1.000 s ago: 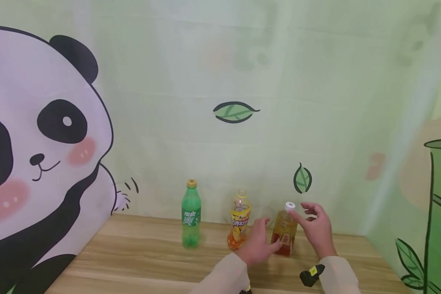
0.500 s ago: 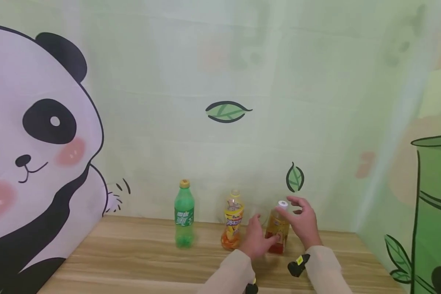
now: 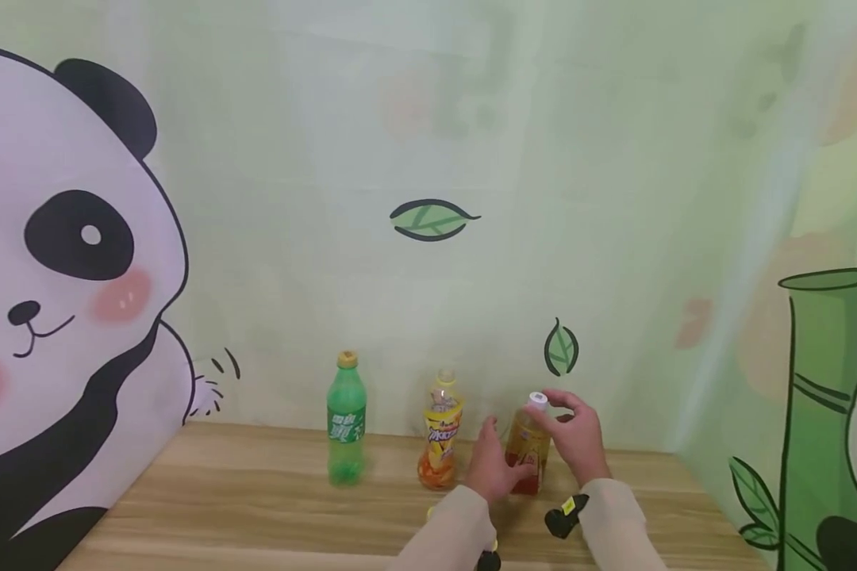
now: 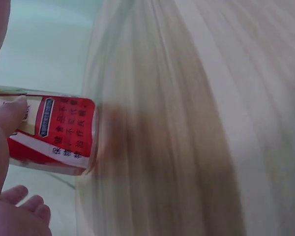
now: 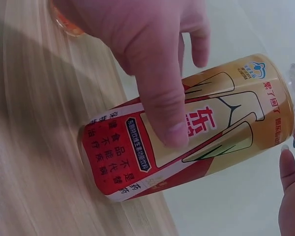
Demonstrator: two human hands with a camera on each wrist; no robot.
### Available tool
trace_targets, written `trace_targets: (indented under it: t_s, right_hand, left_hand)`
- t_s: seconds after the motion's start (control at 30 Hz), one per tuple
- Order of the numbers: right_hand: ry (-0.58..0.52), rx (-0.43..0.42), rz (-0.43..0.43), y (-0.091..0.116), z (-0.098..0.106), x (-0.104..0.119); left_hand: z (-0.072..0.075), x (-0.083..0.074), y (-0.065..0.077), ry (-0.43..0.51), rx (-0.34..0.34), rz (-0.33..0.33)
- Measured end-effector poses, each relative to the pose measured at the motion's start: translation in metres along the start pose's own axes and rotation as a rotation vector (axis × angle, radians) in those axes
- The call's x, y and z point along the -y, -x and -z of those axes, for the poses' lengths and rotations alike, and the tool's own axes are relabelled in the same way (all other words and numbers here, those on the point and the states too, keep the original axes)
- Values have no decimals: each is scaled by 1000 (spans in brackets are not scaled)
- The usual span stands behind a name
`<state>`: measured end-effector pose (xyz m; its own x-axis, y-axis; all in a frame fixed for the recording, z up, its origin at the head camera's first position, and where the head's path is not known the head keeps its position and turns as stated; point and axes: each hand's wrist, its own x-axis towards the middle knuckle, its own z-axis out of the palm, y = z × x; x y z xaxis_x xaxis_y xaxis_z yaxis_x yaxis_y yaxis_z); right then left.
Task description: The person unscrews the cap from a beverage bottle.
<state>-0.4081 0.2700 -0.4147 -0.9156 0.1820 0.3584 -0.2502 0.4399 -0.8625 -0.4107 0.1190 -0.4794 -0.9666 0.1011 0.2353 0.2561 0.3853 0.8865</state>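
Note:
An energy drink bottle (image 3: 523,450) with a gold and red label stands upright on the wooden table. My left hand (image 3: 491,469) holds its lower body, thumb pressed on the label and fingers round the far side. In the right wrist view that left thumb (image 5: 162,118) lies across the label's printing. At the top, my right hand (image 3: 580,434) pinches the white cap (image 3: 538,399) between thumb and forefinger. The bottle's red lower part (image 4: 69,132) shows in the left wrist view, its base close at the wood.
Left of my hands stands an iced tea bottle (image 3: 440,444) with a yellow label, no cap visible on its neck. Farther left is a green soda bottle (image 3: 346,428) with a yellow cap. A printed backdrop (image 3: 293,238) rises behind the table (image 3: 257,492).
The head view has turned slightly right, so the scene slides left. My right fingers have closed in on the white cap. My left hand stays at the bottle's lower body.

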Motion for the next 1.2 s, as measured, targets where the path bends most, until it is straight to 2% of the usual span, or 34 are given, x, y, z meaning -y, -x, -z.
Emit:
trace_targets:
  t_s: [0.2,0.33,0.63,0.93,1.2]
  right_hand:
    - [1,-22,18,1,-4,-1]
    - [-19,-19,25,0,-7,-1]
    - [-37,5,12,5,-8,11]
    - [-46,25,26,14,-9,22]
    - [-65,53,33,22,-15,36]
  left_hand:
    - [-2,5,1,10,5,-88]
    - [1,4,1,17,44,-128]
    - [10,1,6,64,125,-88]
    - [27,2,14,81,184,-78]
    - [38,5,21,165,217,-63]
